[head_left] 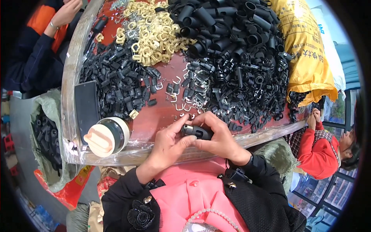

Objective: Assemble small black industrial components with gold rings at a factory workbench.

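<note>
At the near edge of the red tabletop [162, 116], head view: both hands meet over a short black tube part [198, 132], most of it hidden under the fingers, so its full shape is hard to make out. Left hand [168, 145] pinches the tube's left end, index finger stretched along the top, thumb below. Right hand [218, 139] is wrapped over the right end, fingers curled down tight. Tube sits between the two hands, just above the tabletop's plastic-wrapped rim.

Just behind the hands: small metal clips [189, 96] scattered loose. Further back, a big heap of black tubes [239, 46], a heap of small black clips [116, 83] to the left, cream plastic rings [152, 33] at the far side. White-lidded jar [106, 136] lies on its side left of the hands, flat black slab [87, 106] just behind it. Yellow sack [305, 46] at right, cut off by the rim. Two other people at the picture's edges, only partly visible.
</note>
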